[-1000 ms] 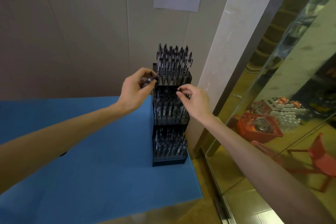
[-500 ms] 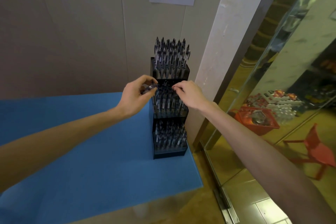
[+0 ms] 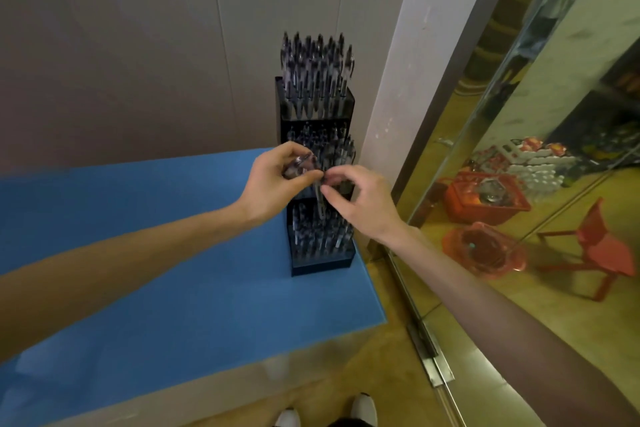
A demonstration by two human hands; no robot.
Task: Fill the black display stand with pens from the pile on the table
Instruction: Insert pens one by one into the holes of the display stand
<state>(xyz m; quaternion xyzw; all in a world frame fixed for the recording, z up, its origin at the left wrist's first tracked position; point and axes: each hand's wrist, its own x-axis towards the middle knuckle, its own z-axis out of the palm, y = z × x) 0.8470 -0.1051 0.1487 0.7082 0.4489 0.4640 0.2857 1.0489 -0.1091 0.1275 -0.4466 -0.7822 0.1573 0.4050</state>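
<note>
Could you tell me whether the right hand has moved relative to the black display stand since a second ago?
Yes. The right hand dropped from the black display stand's top-tier edge to its middle tier.

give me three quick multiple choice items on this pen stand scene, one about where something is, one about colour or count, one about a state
1. Where does the black display stand sit?
A. at the table's right edge, near the wall
B. on the floor
C. at the table's left end

2. What colour is the table top?
A. red
B. blue
C. white

3. What is the right hand doing?
A. lying flat on the table
B. hanging open, holding nothing
C. pinching a pen that hangs tip down in front of the stand

Answers: 1 A, the stand rises beside the pale pillar at the right edge. 2 B, the surface is plainly blue. 3 C, thumb and forefinger close on the pen's upper end, while the left hand grips more pens.
</note>
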